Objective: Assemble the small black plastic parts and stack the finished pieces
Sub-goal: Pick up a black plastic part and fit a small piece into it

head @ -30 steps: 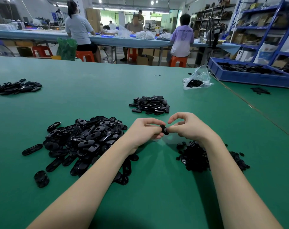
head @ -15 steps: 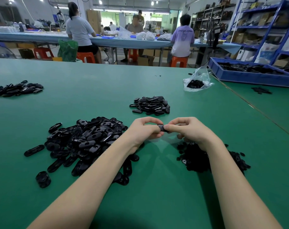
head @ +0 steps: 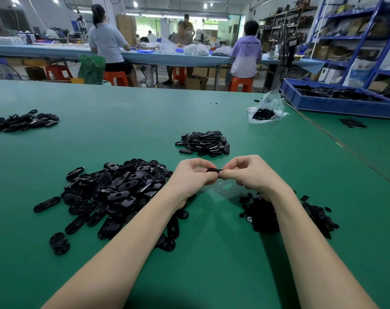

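Note:
My left hand and my right hand meet above the green table, both pinching one small black oval part held flat between the fingertips. A big loose pile of black oval shells lies to the left of my left wrist. A heap of small black round pieces sits under my right forearm, partly hidden by it. Just beyond my hands lies a smaller, tidier pile of black oval pieces.
Another small pile of black parts lies far left. A clear plastic bag with black pieces and a blue crate of parts stand at the right. People sit at a long bench beyond the table.
The black part turned from nearly end-on to lying flat between my fingertips. Both hands stayed together at the same spot, with my right fingers curling down onto the part.

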`<state>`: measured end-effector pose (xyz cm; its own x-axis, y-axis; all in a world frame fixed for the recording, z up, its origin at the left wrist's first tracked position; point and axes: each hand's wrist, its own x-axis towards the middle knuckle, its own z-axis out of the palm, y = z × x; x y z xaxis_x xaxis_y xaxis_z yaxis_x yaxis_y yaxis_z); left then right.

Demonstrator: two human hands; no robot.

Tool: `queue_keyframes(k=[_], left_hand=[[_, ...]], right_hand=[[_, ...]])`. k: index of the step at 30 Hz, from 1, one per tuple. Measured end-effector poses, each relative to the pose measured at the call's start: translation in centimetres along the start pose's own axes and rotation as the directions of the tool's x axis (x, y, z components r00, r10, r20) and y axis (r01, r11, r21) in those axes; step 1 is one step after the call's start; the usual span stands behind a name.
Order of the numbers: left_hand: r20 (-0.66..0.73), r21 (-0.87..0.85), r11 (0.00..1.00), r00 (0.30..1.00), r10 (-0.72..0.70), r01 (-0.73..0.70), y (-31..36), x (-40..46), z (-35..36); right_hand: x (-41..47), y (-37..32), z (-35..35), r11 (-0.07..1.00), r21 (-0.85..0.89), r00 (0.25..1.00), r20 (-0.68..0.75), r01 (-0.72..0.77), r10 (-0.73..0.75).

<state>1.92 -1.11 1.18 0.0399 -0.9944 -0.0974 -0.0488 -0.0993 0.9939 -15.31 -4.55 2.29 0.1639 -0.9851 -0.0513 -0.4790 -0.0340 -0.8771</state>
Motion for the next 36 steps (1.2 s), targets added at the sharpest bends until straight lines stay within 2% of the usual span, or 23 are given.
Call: queue_keyframes(k=[7, 16, 20, 22, 25, 29, 30, 34, 36], left_hand=[[-0.074, 0.003, 1.000, 0.997, -0.010, 0.010, -0.5, 0.3, 0.7], [-0.064, -0.031, 0.999, 0.998, -0.025, 0.023, -0.5, 0.3, 0.8], [0.039, -0.004, 1.000, 0.999, 0.008, -0.007, -0.3, 0.3, 0.0], [0.090, 0.126, 0.987, 0.992, 0.084, -0.095, -0.2, 0.4, -0.6], [0.090, 0.417, 0.868, 0.963, 0.255, -0.269, -0.1, 0.5, -1.0], [0.161, 0.666, 0.604, 0.875, 0.457, -0.438, -0.4, 0.8, -1.1], [0.162, 0.706, 0.559, 0.867, 0.472, -0.436, -0.5, 1.0, -1.2], [0.002, 0.794, 0.517, 0.850, 0.527, -0.321, 0.3, 3.3, -1.4], [-0.015, 0.841, 0.459, 0.834, 0.551, -0.288, 1.3, 5.5, -1.2]], right_hand=[[0.3, 0.4, 0.3, 0.999, -0.041, 0.998, -0.052, 0.028, -0.030], [0.3, 0.5, 0.3, 0.998, -0.045, 0.998, -0.041, 0.045, -0.046], [0.0, 0.5, 0.4, 1.000, -0.002, 1.000, -0.007, 0.029, -0.029], [0.0, 0.6, 0.0, 0.997, 0.071, 1.000, 0.019, 0.011, -0.012], [-0.1, 0.7, -0.6, 0.991, 0.134, 0.998, 0.057, -0.022, 0.015], [0.0, 0.7, -0.3, 0.992, 0.118, 0.999, 0.012, -0.041, 0.040], [0.0, 0.7, -0.2, 0.992, 0.119, 0.999, -0.008, -0.052, 0.054], [0.1, 1.0, -0.3, 0.993, 0.099, 0.993, -0.095, -0.066, 0.076], [0.2, 1.0, -0.2, 0.994, 0.095, 0.990, -0.127, -0.048, 0.060]])
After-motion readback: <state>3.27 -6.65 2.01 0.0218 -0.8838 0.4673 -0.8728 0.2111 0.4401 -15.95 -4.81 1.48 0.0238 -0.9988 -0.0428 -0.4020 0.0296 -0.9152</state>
